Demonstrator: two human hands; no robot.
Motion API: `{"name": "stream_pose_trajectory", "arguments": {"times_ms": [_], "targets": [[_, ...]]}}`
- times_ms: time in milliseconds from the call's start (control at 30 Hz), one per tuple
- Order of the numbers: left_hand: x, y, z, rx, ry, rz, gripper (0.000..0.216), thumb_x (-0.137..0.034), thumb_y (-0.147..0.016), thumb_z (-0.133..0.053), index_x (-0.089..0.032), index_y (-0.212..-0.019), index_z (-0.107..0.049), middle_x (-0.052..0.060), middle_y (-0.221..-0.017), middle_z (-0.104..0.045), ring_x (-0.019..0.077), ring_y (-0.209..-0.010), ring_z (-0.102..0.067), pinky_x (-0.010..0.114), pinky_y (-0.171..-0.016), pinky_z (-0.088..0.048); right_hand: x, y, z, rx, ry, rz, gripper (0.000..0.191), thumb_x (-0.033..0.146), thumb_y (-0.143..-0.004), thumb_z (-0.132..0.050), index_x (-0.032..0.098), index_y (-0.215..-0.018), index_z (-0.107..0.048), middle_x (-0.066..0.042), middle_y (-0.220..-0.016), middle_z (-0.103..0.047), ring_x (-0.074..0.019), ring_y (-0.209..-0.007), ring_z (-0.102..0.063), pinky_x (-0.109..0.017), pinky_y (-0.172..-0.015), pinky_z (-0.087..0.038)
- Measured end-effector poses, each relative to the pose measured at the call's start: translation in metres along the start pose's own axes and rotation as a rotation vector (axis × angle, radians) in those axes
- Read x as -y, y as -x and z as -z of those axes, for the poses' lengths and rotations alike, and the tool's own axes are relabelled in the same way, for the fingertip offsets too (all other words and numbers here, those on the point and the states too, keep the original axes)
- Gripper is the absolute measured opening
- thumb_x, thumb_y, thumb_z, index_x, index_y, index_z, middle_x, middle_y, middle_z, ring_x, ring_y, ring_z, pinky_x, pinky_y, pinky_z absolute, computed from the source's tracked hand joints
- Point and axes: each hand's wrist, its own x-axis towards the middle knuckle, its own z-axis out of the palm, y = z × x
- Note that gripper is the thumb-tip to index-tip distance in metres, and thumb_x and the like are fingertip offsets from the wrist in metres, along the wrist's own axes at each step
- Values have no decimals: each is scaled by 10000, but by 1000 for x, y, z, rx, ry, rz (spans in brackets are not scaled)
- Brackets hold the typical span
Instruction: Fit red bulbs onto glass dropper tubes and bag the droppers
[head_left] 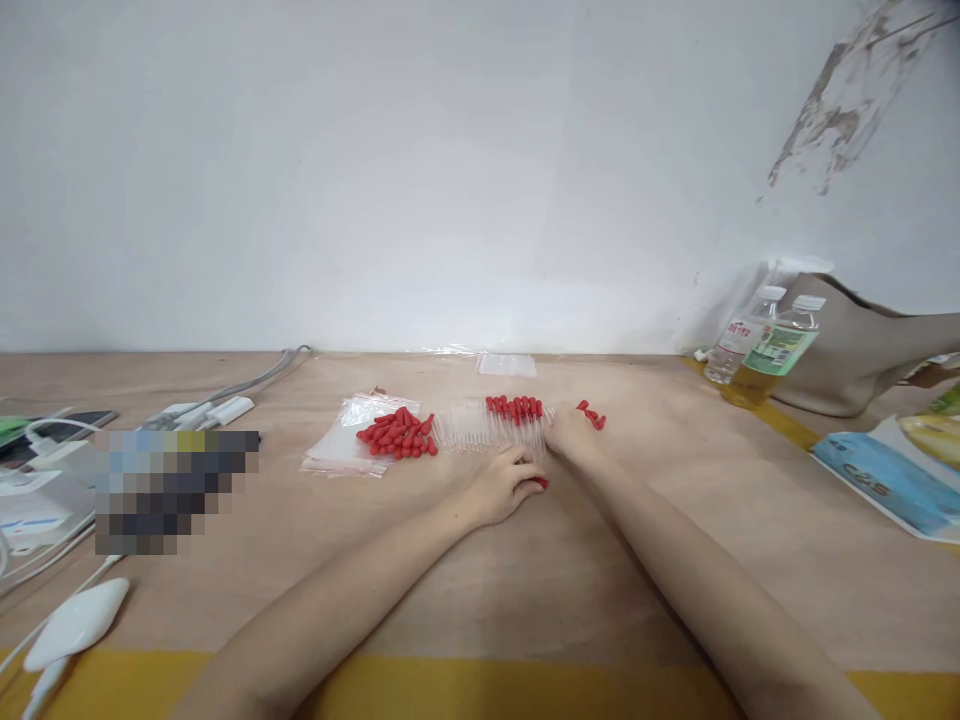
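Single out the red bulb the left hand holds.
The lone bulb in the left hand; the others sit in the pile partly on the bags, the row on the clear tubes, or the few beside the right hand.

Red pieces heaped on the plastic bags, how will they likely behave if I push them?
The red pieces have rounded ends and lie loosely heaped, so some would probably roll or tumble apart. They look small, so each is likely light. The plastic bags underneath look thin and glossy, so they might slide along too.
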Motion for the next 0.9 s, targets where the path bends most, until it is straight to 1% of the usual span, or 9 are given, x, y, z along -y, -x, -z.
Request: {"name": "stream_pose_trajectory", "arguments": {"times_ms": [100, 267, 333, 400, 467, 533, 633, 733, 900], "targets": [[-4, 4, 3, -60, 64, 46, 117, -231, -837, -478, -169, -854, -576, 48, -853, -561, 167, -832, -500, 298, -781, -406, -1, 4, 7, 18, 10, -13, 293, 324, -798, -437, 106, -912, -595, -189, -854, -631, -258, -766, -604, -299, -584, -395], [2, 25, 15, -163, 203, 249, 121, -231, -840, -455, -175, -941, -492, 31, -822, -556, 150, -758, -519, 279, -691, -431, -2, 26, 23, 63, -5, 80, 245, 270, -811, -405, 127, -723, -584, -154, -738, -626, -237, -704, -596, -291, -590, -388], [9, 33, 19, -259, 267, 307, 214, -233, -838, -455, -177, -1044, -454, 31, -838, -557, 146, -759, -528, 286, -705, -438, 0, 41, 23, 32, -77, 189, 215, 240, -829, -376, 135, -767, -553, -124, -748, -617, -204, -690, -582, -277, -598, -393], [17, 39, 22, -337, 335, 341, 238, -227, -827, -470, -176, -1059, -472, 41, -868, -560, 146, -795, -540, 294, -742, -440, 3, 56, 19, -32, -227, 363, 176, 214, -843, -351, 144, -841, -512, -93, -774, -605, -175, -685, -565, -270, -609, -410], [24, 43, 25, -375, 438, 375, 166, -224, -794, -514, -167, -947, -544, 49, -891, -564, 149, -836, -551, 294, -766, -440, 7, 70, 10, -106, -388, 529, 161, 196, -848, -344, 152, -905, -488, -80, -814, -597, -169, -725, -563, -282, -650, -434], [28, 44, 26, -389, 580, 436, 109, -226, -734, -587, -152, -810, -563, 43, -859, -573, 147, -819, -567, 281, -745, -447, 10, 81, -1, -169, -482, 641, 197, 182, -853, -340, 161, -992, -479, -87, -891, -595, -177, -813, -566, -311, -720, -447], [28, 45, 28, -397, 731, 533, 192, -231, -648, -671, -143, -715, -515, 1, -718, -561, 116, -685, -563, 237, -649, -439, 12, 90, -14, -164, -525, 780, 256, 156, -862, -319, 184, -1051, -490, -93, -965, -580, -181, -878, -557, -328, -758, -454], [26, 45, 29, -409, 731, 555, 241, -242, -642, -680, -145, -650, -460, -32, -632, -508, 84, -601, -518, 199, -581, -399, 11, 91, -18, -151, -545, 788, 245, 164, -865, -332, 182, -1026, -515, -89, -934, -576, -176, -849, -555, -321, -733, -462], [26, 45, 28, -418, 667, 548, 276, -261, -652, -678, -156, -661, -423, -55, -614, -455, 59, -535, -463, 175, -517, -347, 11, 90, -16, -149, -559, 772, 211, 181, -862, -365, 181, -986, -535, -73, -891, -580, -165, -809, -552, -304, -712, -459]]}}
